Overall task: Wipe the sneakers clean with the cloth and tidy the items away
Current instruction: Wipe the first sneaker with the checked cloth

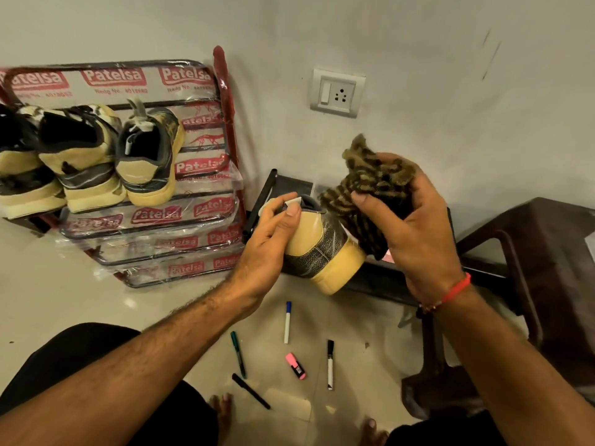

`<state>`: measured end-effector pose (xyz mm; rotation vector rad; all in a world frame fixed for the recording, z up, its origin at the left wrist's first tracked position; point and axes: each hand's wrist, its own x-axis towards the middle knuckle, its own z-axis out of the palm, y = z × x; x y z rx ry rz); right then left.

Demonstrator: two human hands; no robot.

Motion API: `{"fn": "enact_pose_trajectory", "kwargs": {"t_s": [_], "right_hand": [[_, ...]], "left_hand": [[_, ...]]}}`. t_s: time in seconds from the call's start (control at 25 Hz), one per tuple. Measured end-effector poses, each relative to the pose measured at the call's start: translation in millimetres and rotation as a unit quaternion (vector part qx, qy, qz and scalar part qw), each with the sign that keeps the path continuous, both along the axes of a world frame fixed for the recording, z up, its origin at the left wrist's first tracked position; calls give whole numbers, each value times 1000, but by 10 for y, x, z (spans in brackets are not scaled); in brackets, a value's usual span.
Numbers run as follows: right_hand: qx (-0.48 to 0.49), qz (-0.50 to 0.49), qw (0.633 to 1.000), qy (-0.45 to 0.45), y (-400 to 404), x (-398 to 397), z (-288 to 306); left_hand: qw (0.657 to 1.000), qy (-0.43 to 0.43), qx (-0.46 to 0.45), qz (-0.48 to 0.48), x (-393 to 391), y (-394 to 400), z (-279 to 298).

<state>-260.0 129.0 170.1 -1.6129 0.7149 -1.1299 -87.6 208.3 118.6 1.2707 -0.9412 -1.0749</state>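
My left hand (273,230) grips a tan and grey sneaker (322,252) by its heel, holding it in the air with the sole turned to the right. My right hand (415,226) clutches a bunched brown striped cloth (370,181) and holds it against the upper side of that sneaker. Three similar sneakers (87,156) stand heel-out on the top shelf of a red shoe rack (222,130) at the left.
Several markers (287,321) and a pink highlighter (296,366) lie on the pale floor between my knees. A dark plastic stool (515,284) stands at the right. A black tray-like frame (267,191) leans by the wall under a switch socket (336,93).
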Motion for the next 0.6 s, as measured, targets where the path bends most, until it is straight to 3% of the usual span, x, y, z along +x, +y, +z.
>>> {"fn": "enact_pose_trajectory", "kwargs": {"t_s": [0.08,0.16,0.32,0.44,0.52,0.6], "right_hand": [[-181,79,970,141,204,50,26],[-302,90,923,221,233,73,-101],[-249,-22,939,235,-61,-18,-170],[-254,29,944,210,161,4,-191],[-298,81,924,226,272,19,-240],[-286,41,927,240,121,-10,-268]], "left_hand": [[1000,-22,4,10,-34,28,14],[999,-46,6,4,-52,40,49],[997,-70,-5,-36,-40,64,58],[998,-56,-14,-40,-69,100,52],[998,-51,-2,-25,-52,93,16],[997,-73,0,-15,-30,34,-17]]}}
